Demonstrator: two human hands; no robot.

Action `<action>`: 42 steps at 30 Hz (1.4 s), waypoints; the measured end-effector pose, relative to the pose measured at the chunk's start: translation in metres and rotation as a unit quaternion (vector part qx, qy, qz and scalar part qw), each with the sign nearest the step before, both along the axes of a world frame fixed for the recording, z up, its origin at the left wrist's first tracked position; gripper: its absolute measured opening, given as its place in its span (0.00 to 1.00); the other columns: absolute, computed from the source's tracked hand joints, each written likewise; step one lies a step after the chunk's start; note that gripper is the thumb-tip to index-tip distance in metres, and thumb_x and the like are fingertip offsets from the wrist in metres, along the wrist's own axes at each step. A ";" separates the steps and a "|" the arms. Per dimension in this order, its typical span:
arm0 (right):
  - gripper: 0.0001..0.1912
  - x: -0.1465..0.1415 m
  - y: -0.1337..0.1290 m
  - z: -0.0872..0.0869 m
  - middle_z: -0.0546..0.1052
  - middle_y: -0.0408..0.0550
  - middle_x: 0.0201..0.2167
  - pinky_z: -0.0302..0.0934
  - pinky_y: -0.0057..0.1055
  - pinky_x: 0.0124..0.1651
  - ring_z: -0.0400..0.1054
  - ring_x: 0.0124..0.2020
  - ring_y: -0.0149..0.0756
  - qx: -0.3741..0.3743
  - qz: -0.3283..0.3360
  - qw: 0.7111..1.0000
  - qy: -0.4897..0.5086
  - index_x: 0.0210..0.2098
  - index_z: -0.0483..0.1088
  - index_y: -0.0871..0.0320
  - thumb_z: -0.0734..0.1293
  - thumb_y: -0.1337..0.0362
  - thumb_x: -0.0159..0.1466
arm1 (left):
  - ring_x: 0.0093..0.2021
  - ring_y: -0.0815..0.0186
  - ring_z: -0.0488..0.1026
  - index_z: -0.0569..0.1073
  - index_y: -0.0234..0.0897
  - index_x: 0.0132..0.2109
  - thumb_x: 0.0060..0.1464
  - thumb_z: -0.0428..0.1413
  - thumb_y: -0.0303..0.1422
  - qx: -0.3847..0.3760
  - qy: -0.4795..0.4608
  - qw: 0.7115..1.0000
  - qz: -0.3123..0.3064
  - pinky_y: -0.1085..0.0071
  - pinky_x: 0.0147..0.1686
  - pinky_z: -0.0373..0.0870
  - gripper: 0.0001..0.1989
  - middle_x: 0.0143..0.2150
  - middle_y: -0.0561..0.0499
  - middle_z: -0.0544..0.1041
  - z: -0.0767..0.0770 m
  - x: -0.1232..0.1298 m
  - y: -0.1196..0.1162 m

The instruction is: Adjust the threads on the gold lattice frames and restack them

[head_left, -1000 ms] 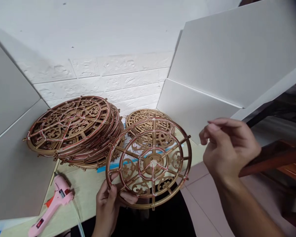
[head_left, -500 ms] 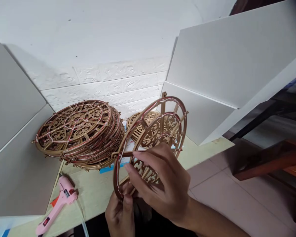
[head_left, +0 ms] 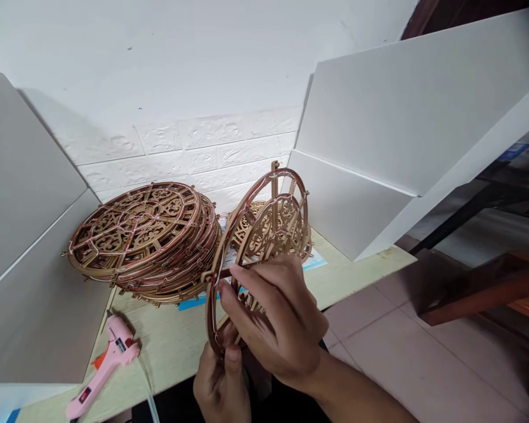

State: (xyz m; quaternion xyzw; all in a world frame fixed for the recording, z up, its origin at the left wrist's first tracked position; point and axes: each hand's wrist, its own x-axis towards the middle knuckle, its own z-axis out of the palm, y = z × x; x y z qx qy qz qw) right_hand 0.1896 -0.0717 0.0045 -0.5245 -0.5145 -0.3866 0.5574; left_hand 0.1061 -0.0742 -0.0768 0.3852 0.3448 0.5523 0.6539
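Observation:
A round golden-brown openwork panel [head_left: 274, 200], with red and white lines along its ring and spokes, stands tilted on edge in front of me. My left hand [head_left: 223, 382] grips its lower rim, thumb on the near side. My right hand [head_left: 273, 317] lies against the panel's face, thumb and forefinger closed on a spoke near the left rim; the other fingers cover part of the scrollwork. Left of the hands rises a tall stack of similar panels [head_left: 136, 226]. Behind the held panel, more round golden pieces [head_left: 247, 226] lie on the table, partly hidden.
A pink glue gun [head_left: 108, 364] with a cable lies at the table's [head_left: 171, 346] front left. Grey-white boards [head_left: 357, 129] stand on both sides, before a white brick-patterned wall [head_left: 198, 138]. Blue-and-white paper [head_left: 315, 261] lies under the pieces. At right is dark red wooden furniture [head_left: 467, 294].
The held panel has turned more edge-on, its top shifting left. Both hands stay on it, the right one moving slightly left. The view has shifted a little.

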 end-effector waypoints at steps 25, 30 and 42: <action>0.10 0.008 -0.006 -0.003 0.74 0.48 0.29 0.64 0.39 0.36 0.68 0.32 0.34 -0.004 0.052 0.999 0.002 0.39 0.70 0.63 0.68 0.78 0.58 | 0.34 0.66 0.79 0.81 0.42 0.34 0.38 0.68 0.47 -0.006 -0.032 0.999 0.039 0.80 0.36 0.75 0.18 0.33 0.51 0.83 0.001 0.005 -0.001; 0.09 0.012 -0.006 0.000 0.73 0.48 0.32 0.65 0.35 0.37 0.67 0.34 0.31 -0.004 0.099 0.995 0.020 0.39 0.67 0.61 0.65 0.78 0.61 | 0.34 0.68 0.79 0.81 0.43 0.34 0.37 0.68 0.50 -0.031 -0.022 0.999 0.032 0.80 0.36 0.75 0.19 0.32 0.53 0.83 0.006 0.006 -0.003; 0.09 0.014 -0.009 0.002 0.79 0.55 0.37 0.68 0.33 0.41 0.73 0.39 0.33 -0.051 0.306 0.950 0.039 0.40 0.65 0.62 0.64 0.78 0.62 | 0.34 0.70 0.78 0.82 0.43 0.32 0.34 0.68 0.52 -0.038 -0.017 0.999 0.026 0.85 0.39 0.72 0.20 0.31 0.54 0.82 0.009 0.006 -0.002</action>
